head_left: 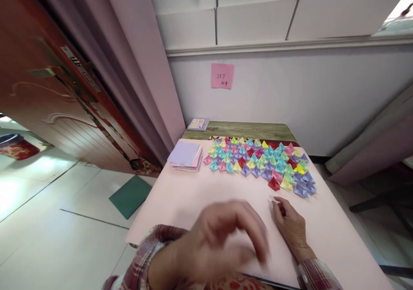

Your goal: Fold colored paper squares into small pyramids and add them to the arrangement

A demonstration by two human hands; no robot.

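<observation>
My left hand (226,238) hangs over the front of the pale pink table (174,197), blurred by motion. Its fingers arch downward with a gap to the thumb, and nothing shows between them. My right hand (292,225) rests on the tabletop at the right, fingers loosely bent and thumb apart, holding nothing visible. Just beyond it, many small folded paper pieces (258,156) in several colours stand in rows; a dark red one (274,183) is among the nearest. To their left lies a stack of square coloured paper (184,153) with a lavender sheet on top.
A small printed pack (198,124) sits on the wood-patterned strip (248,131) at the table's back. A pink note (222,76) with handwriting is stuck to the wall. A curtain (142,66) and red door (48,79) stand left; a green square (130,196) lies on the floor.
</observation>
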